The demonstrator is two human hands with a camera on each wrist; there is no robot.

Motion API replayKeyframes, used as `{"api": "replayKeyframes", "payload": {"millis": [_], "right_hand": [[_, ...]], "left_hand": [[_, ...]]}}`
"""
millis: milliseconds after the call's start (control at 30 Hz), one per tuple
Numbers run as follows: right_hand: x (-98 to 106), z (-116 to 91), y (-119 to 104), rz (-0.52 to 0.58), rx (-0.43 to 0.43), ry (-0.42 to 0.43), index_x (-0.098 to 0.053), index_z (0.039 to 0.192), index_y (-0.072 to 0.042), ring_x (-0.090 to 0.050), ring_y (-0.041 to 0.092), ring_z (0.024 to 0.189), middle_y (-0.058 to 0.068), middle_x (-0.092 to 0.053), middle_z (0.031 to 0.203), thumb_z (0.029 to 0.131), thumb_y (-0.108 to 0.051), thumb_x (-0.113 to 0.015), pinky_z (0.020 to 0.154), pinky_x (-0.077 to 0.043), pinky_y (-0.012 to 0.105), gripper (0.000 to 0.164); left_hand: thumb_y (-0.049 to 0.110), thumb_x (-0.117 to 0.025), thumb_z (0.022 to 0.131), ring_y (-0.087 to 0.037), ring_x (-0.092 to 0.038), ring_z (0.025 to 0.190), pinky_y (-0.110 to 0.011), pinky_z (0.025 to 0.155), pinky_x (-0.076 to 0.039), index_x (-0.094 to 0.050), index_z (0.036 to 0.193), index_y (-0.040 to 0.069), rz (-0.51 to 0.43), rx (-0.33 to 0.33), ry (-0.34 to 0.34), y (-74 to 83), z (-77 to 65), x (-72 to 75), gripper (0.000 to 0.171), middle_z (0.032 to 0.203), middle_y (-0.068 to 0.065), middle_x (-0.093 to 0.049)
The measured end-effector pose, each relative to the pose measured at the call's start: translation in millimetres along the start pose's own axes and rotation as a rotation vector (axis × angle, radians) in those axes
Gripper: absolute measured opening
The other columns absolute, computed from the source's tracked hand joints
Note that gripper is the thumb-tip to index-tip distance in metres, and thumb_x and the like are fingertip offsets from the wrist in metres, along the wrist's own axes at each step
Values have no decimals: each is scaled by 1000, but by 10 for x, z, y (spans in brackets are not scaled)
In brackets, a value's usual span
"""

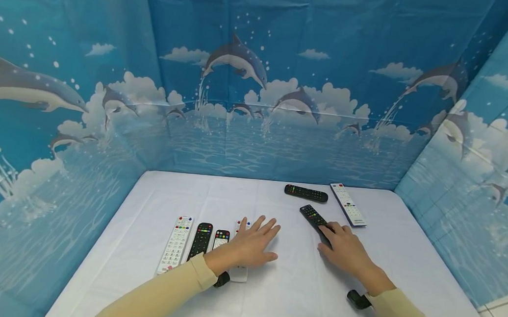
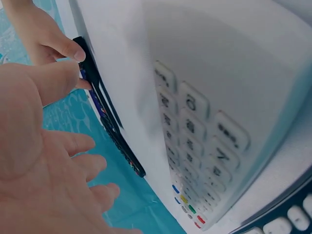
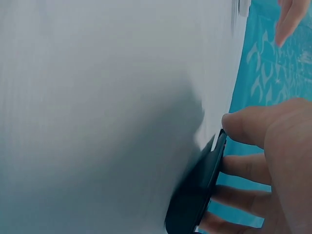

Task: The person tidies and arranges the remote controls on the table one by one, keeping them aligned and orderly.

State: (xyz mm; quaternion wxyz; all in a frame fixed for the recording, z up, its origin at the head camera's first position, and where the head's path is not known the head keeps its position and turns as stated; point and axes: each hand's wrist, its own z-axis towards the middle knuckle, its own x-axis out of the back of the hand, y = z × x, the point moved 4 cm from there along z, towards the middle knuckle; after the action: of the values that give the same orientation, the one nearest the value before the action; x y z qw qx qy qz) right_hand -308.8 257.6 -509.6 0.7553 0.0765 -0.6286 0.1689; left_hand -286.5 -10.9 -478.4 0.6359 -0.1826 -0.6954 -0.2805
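My right hand (image 1: 346,248) grips a black remote control (image 1: 311,214) by its near end, thumb on one side and fingers on the other. In the right wrist view this black remote (image 3: 192,202) stands tilted on edge between thumb and fingers, with its shadow on the cloth. Fingers spread and holding nothing, my left hand (image 1: 250,245) hovers over a white remote (image 1: 239,275) and hides its middle. The left wrist view shows that white remote (image 2: 229,92) large, with grey number keys and coloured buttons at the far end.
Left of my left hand lie a long white remote (image 1: 175,244), a black remote (image 1: 200,240) and a smaller black-and-white remote (image 1: 221,238). At the back right are another black remote (image 1: 306,193) and a white one (image 1: 348,205). Dolphin-print curtains surround the white-covered table (image 1: 288,298).
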Motion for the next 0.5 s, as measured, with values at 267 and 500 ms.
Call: {"api": "replayKeyframes", "payload": {"millis": [267, 500], "right_hand": [[-38, -37, -324, 4, 21, 14, -61, 138, -6, -54, 40, 111, 20, -54, 133, 92, -34, -73, 82, -50, 57, 55], [33, -48, -440, 44, 24, -43, -59, 140, -7, -55, 38, 113, 18, -54, 134, 93, -37, -73, 84, -50, 58, 58]], "left_hand": [[52, -56, 100, -29, -10, 153, -70, 113, -13, -29, 161, 17, 4, 10, 4, -36, -7, -42, 75, 167, -5, -21], [58, -52, 100, -28, -8, 154, -69, 114, -11, -25, 162, 19, 18, 18, 7, 40, 167, -39, 79, 167, -4, -19]]}}
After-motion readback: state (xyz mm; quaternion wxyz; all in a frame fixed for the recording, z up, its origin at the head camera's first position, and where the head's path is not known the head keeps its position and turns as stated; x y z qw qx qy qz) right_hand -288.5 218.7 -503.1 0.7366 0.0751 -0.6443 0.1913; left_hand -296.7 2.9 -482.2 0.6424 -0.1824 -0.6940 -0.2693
